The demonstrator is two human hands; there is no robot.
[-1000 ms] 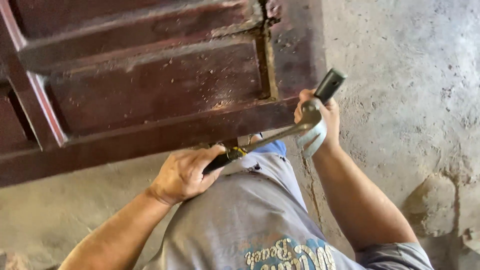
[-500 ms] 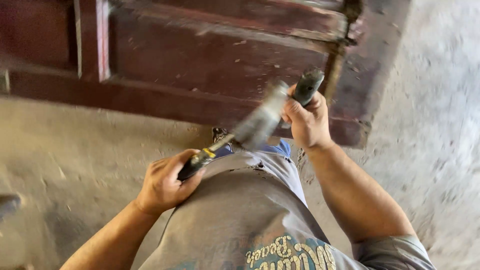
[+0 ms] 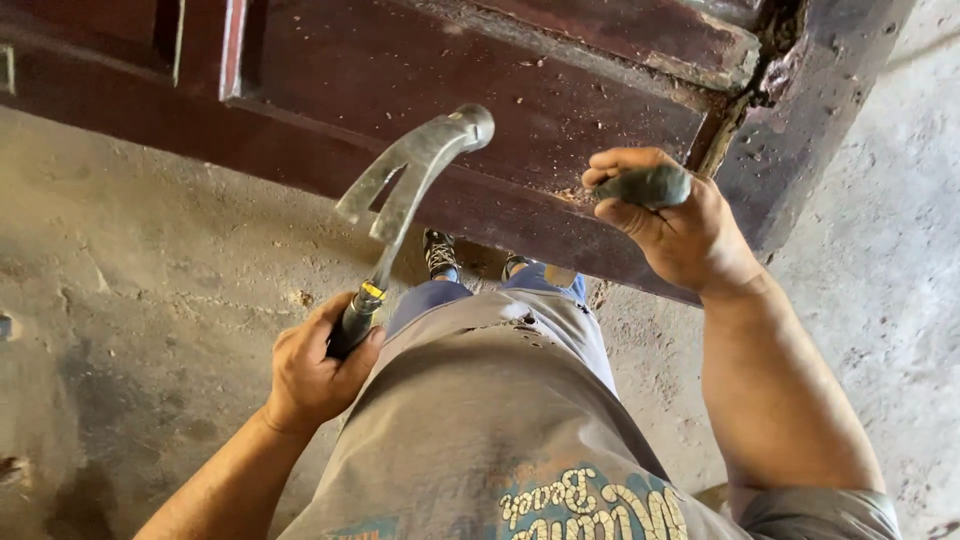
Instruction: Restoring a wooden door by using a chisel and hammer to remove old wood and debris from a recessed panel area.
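Here, line by line:
Left hand (image 3: 315, 365): fingers wrapped tight around the dark grip of a claw hammer (image 3: 405, 195), low beside the person's grey shirt (image 3: 480, 440).
Hammer: raised, its steel head up near the door's lower rail, claw pointing down and left, shaft slanting back to the fist; whether the head touches the wood cannot be told.
Right hand (image 3: 680, 225): closed around the dark handle of a chisel-like tool (image 3: 648, 185), pressed close to the door's bottom edge; its blade is hidden.
Door (image 3: 480, 90): dark red-brown wooden panel door, chipped and crumbling at the right corner joint.
Ground: rough concrete floor (image 3: 130, 250); shoe tips (image 3: 440, 255) show beneath the door.
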